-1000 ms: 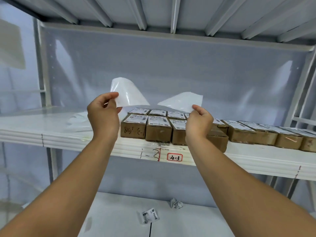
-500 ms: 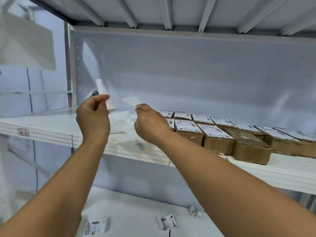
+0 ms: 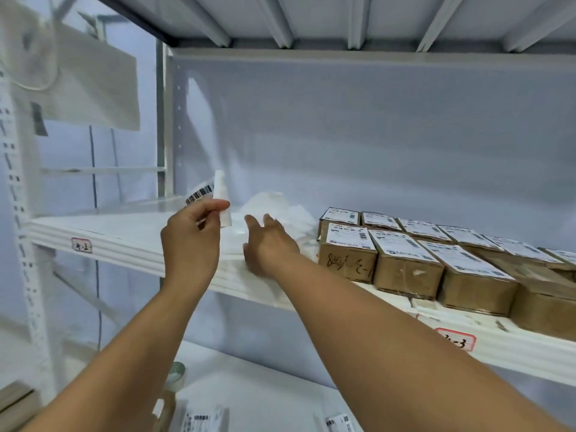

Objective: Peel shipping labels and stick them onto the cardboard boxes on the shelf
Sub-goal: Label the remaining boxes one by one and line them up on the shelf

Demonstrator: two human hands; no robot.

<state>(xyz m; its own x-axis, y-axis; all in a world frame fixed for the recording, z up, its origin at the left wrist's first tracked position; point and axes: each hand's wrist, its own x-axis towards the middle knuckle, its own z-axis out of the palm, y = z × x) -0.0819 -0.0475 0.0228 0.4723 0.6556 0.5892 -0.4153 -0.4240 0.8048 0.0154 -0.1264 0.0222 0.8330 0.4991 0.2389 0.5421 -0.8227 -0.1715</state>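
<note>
Left hand: the left hand was raised in front of the shelf, with its thumb and forefinger pinching a label.
Label: the label stood up out of that pinch, bent over on itself, with a barcode showing on the left part and a blank white strip on the right. It touched no box.
Right hand: the right hand was stretched out low over the front of the shelf, fingers straight and a little spread, holding nothing. Whether the fingertips touched the sheets under them could not be told.
Sheets: a loose pile of white sheets lay on the shelf just behind the right hand, to the left of the boxes.
Boxes: the cardboard boxes stood in two rows on the right part of the shelf, pressed side by side, most with a white printed label on top. The nearest box had handwriting on its front face. One box farther right showed a bare brown top.
Shelf tags: a small tag was on the front edge at left and a red-edged tag at right.
Lower shelf: a tape roll and loose printed labels lay on the lower shelf.
</note>
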